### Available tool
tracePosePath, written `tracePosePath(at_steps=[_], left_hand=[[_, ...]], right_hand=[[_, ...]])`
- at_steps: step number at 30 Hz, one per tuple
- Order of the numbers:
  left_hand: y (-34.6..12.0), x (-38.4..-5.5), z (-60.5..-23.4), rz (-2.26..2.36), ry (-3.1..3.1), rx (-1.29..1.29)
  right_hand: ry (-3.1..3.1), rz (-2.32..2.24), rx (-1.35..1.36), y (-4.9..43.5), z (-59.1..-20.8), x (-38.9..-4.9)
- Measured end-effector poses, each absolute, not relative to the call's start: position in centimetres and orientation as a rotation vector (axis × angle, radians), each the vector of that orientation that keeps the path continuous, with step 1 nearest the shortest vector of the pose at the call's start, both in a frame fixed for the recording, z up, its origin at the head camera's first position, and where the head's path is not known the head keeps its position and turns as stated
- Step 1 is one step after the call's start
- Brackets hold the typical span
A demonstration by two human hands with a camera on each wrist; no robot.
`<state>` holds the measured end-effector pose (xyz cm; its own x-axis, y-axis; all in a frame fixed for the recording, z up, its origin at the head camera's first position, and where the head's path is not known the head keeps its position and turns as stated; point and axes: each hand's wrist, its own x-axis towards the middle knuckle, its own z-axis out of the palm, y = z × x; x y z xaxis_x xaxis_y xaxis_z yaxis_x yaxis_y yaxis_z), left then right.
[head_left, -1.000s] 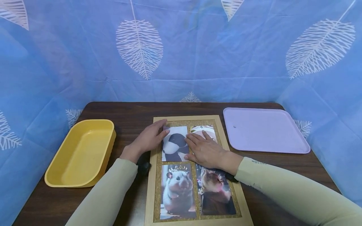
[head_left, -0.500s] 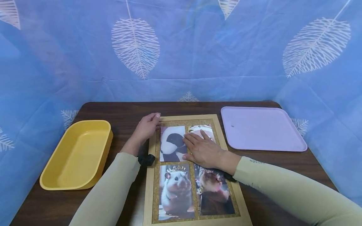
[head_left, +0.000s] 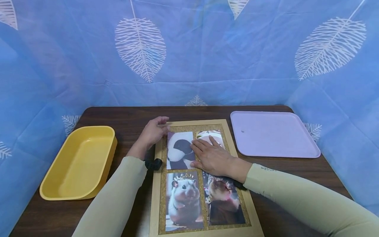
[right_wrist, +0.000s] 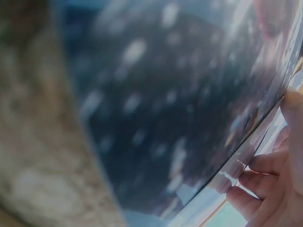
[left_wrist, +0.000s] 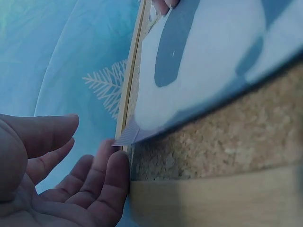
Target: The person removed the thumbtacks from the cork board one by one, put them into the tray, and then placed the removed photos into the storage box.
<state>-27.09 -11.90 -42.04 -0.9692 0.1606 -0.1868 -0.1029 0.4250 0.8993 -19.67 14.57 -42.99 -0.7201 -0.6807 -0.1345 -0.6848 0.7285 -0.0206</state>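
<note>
A cork board (head_left: 203, 197) with a light wood frame lies on the dark table, holding several photos. My right hand (head_left: 211, 160) rests with fingers extended across the upper photos, partly covering the upper right photo (head_left: 218, 137). Beside it is a black-and-white animal photo (head_left: 177, 146). Below are a photo of a crowned white hamster (head_left: 185, 202) and a darker animal photo (head_left: 223, 204). At the board's far left corner is my left hand (head_left: 150, 134), its loosely bent fingers touching the frame's outer edge. In the left wrist view, nothing lies between its thumb and fingers.
On the left stands a deep yellow tray (head_left: 45, 189). A flat lilac tray (head_left: 275, 136) lies at the back right, close to the board's edge. Blue leaf-patterned cloth (head_left: 231, 56) hangs behind and at both sides of the table (head_left: 142, 113).
My left hand has moved from the black-and-white photo out to the frame's far left corner, and its fingers have loosened there. The right hand stays on the upper photos.
</note>
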Motion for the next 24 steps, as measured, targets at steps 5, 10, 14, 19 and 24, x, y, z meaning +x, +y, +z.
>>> tracePosePath(at_steps=[5, 10, 14, 19, 24], left_hand=[[-11.6, -27.1, -42.1, 1.642, 2.374, 0.103], [-11.6, -27.2, -42.6, 1.769, 2.275, 0.071], [-12.2, -27.3, -43.1, 1.867, 2.166, 0.050], [-13.1, -27.2, -43.5, 1.850, 2.042, 0.129], [-13.4, -27.1, -43.6, 1.730, 2.090, 0.219]], right_hand=[[2.791, 0.056, -1.102, 14.5, -43.0, -19.7], [2.791, 0.057, -1.100, 14.4, -42.9, -19.7], [2.791, 0.052, -1.103, 14.4, -43.0, -19.7], [2.794, 0.047, -1.099, 14.4, -42.8, -19.6], [2.793, 0.047, -1.093, 14.4, -42.9, -19.6]])
